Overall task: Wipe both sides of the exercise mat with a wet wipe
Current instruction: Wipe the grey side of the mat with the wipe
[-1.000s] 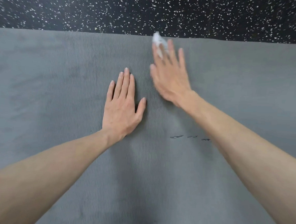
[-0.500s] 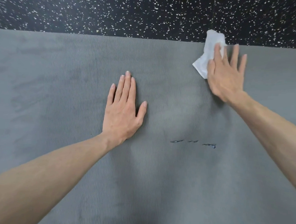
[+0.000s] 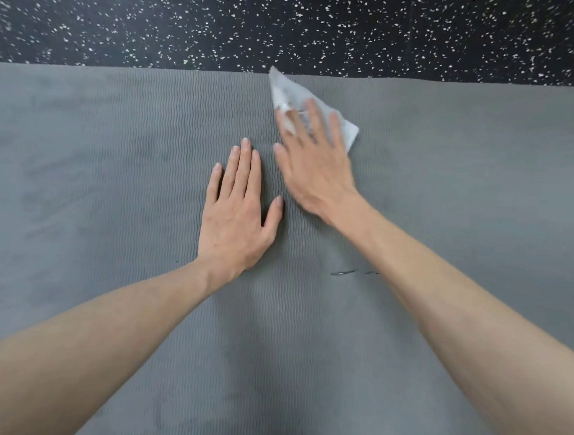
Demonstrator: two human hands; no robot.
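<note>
A view looking down from a person's head at a grey exercise mat [image 3: 461,226] spread flat on a black floor [image 3: 189,22] flecked with white. The mat fills most of the picture, and its far edge runs straight across near the top. Its surface has a fine wavy ribbed texture, with darker patches that may be damp, though that is hard to tell. A few short dark marks [image 3: 344,272] sit on the mat beside the right forearm.

The left hand [image 3: 237,214] lies flat on the mat near the middle, fingers straight and close together, palm down, holding nothing. The right hand [image 3: 315,165] reaches further forward, just beside the left, with straight spread fingers pressing a white wet wipe [image 3: 285,91] onto the mat near its far edge. The wipe is crumpled, and one corner pokes out past the mat's edge onto the floor. The right hand is blurred with motion.

The step in hand appears to be wiping the upper face near the far edge. To do it well, keeping the left palm planted should stop the mat from sliding, while the right hand keeps the wipe flat under the fingers, works in overlapping strokes, and avoids dragging the wipe onto the floor, where it could pick up dirt
</note>
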